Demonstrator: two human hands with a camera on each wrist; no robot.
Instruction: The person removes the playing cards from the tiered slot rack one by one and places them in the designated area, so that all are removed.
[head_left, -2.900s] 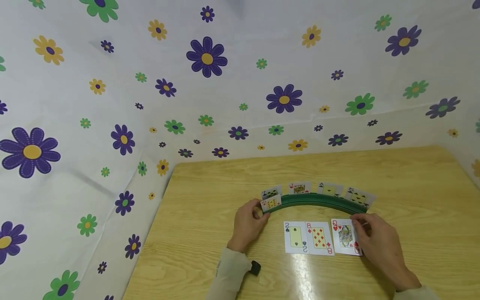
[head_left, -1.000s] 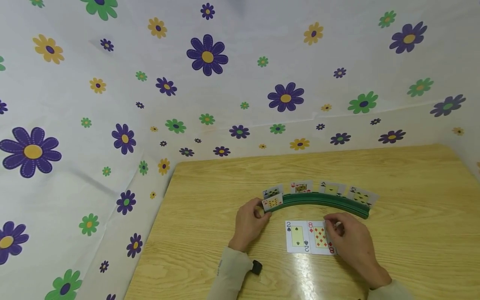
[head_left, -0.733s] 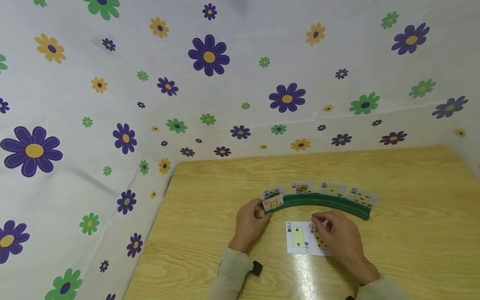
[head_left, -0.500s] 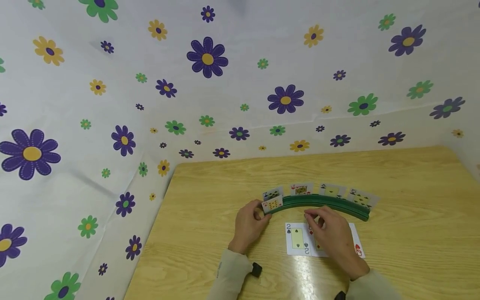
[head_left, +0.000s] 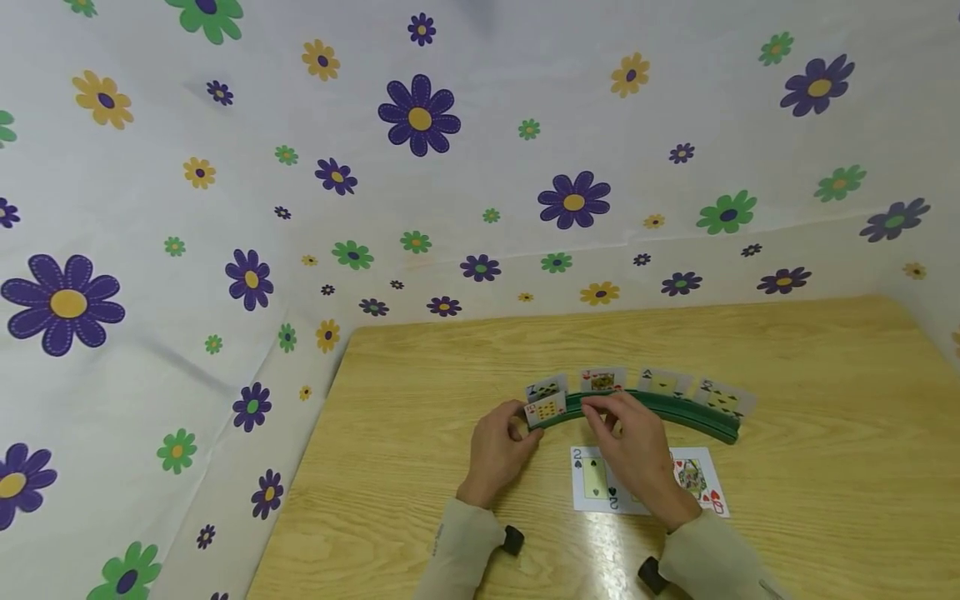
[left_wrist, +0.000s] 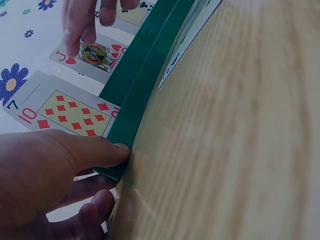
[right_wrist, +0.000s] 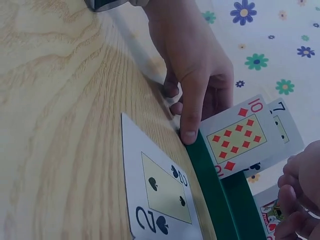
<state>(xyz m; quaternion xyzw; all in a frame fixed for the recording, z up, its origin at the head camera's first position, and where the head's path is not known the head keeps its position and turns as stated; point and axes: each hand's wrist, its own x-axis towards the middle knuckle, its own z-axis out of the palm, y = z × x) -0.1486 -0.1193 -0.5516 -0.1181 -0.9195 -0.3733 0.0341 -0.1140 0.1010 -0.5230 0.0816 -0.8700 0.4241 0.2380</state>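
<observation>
My left hand [head_left: 500, 454] holds the left end of a curved green card holder [head_left: 660, 407], its thumb pressed on the front edge in both wrist views. At that end, a ten of diamonds [right_wrist: 237, 140] stands before a seven [right_wrist: 280, 122]. My right hand [head_left: 637, 450] hovers over the holder near the jack of hearts [left_wrist: 92, 57], fingers loosely bent, with no card visible in them. On the table lie a two of spades [head_left: 588, 479] and a queen of hearts [head_left: 693, 479]. The right hand covers most of the card between them.
Farther along the holder's back slot stand an ace [head_left: 663, 382] and a black five [head_left: 723, 396], leaning back. The wooden table [head_left: 420, 375] meets flower-printed sheets [head_left: 465, 192] at the back and left.
My right hand has moved left and forward from the queen of hearts, across the eight of diamonds, to the holder. The left hand keeps its grip; the cards look unmoved.
</observation>
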